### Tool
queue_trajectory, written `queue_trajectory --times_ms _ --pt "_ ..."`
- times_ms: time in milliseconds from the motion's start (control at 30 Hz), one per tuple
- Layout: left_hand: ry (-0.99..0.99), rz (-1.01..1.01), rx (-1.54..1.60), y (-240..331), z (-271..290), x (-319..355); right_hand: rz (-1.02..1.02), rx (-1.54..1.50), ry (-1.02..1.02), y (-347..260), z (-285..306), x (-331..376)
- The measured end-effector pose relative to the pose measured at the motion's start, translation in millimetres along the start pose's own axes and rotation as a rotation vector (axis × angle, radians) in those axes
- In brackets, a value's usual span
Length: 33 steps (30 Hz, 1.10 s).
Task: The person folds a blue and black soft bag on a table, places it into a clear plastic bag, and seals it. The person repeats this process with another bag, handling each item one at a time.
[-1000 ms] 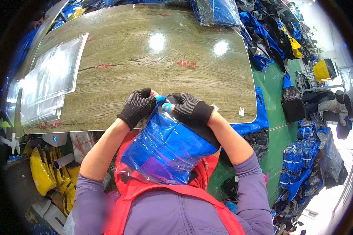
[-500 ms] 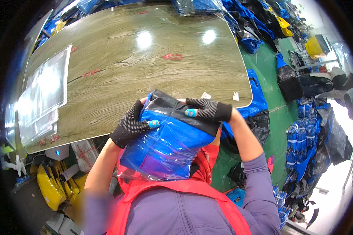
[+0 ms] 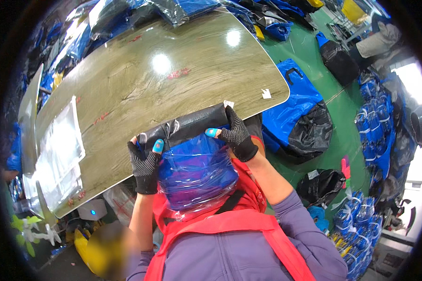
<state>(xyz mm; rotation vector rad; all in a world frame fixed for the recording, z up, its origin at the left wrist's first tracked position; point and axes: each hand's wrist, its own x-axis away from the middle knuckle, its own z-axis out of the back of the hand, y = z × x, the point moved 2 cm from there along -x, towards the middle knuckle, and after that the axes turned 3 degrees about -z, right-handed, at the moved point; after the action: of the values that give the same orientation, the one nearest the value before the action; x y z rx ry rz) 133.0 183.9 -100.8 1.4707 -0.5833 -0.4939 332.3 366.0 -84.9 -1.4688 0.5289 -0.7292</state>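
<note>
We grip the wrapped bundle (image 3: 197, 164) by its black band (image 3: 187, 126), left hand (image 3: 144, 165) and right hand (image 3: 240, 139) each closed on one end with thumbs (image 3: 158, 146) on top, probably so that both sides are pressed evenly. We have it at the near edge of the table (image 3: 215, 70), before the red apron (image 3: 164, 253), perhaps for close control, while clear sleeves (image 3: 63, 152) lie flat at the left, apparently for easy reach.

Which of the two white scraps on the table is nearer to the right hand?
The left scrap, just beyond the right hand; the right scrap lies near a corner of the table.
</note>
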Motion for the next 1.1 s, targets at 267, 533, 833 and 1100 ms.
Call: queue_trajectory --times_ms 267,533,833,1100 --pt "-0.736 0.023 -0.244 88 29 -22 -0.025 -0.155 -0.29 -27 -17 28" --pt "-0.948 0.151 -0.36 125 -22 -23 0.462 0.19 0.059 -67 -41 53" --pt "-0.682 -0.163 -0.612 120 -11 -4 0.191 -0.216 -0.084 -70 -22 47" --pt "-0.18 0.357 0.25 66 38 28 0.187 -0.329 0.224 -45 -28 49"
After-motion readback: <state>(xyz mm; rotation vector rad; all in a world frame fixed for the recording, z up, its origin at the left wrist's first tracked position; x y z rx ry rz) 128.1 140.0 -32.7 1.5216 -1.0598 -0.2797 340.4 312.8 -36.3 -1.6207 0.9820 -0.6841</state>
